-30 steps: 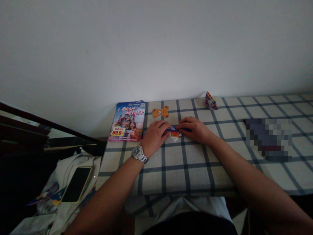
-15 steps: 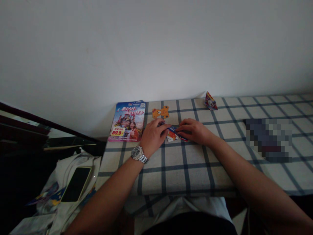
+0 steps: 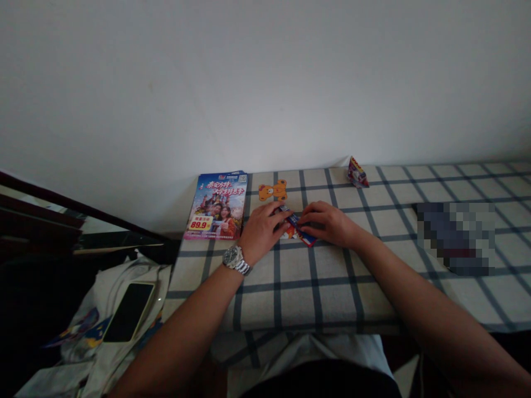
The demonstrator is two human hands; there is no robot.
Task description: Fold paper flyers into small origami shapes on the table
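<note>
A small folded flyer [image 3: 306, 237], printed in blue, red and orange, lies on the checked tablecloth between my hands. My left hand [image 3: 261, 228], with a metal watch [image 3: 236, 258] on its wrist, grips the flyer's left end with bent fingers. From the other side, the fingers of my right hand [image 3: 327, 224] pinch its right part. My fingertips cover some of the paper. Just beyond my left hand is an orange bear figure [image 3: 274, 190]. A stack of flyers [image 3: 218, 207], the top one marked 89.9, lies left of it.
A folded paper pyramid [image 3: 357, 173] stands near the wall at the back. On the right lies a dark pixelated item [image 3: 452, 237]. A phone [image 3: 129, 311] rests on a white bag [image 3: 102, 287] left of the table. The wall [image 3: 265, 83] borders the tablecloth's [image 3: 340, 298] far edge.
The flyer's folded part has shifted between my hands, showing more of its blue and red strip and less of the white part. Both hands have stayed nearly in place.
</note>
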